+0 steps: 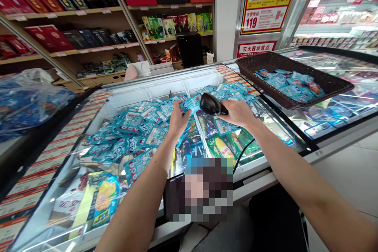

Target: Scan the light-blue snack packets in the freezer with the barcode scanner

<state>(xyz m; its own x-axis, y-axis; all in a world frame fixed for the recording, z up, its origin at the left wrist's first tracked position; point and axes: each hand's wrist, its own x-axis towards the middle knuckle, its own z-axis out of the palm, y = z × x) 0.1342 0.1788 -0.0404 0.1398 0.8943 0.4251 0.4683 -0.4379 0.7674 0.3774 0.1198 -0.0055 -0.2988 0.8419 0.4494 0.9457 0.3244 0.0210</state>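
Head view: I find the left hand (178,123) pinching a blue snack sachet (193,103), the right hand (238,112) gripping a barcode scanner (210,104) beside it. I advise holding the sachet flat.

Bright light leaves glare on freezer glass (350,100); edges blur.

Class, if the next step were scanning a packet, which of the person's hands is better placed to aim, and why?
Probably the right hand: it grips the black handheld barcode scanner, whose head is beside the blue packet. The left hand appears occupied holding that packet.
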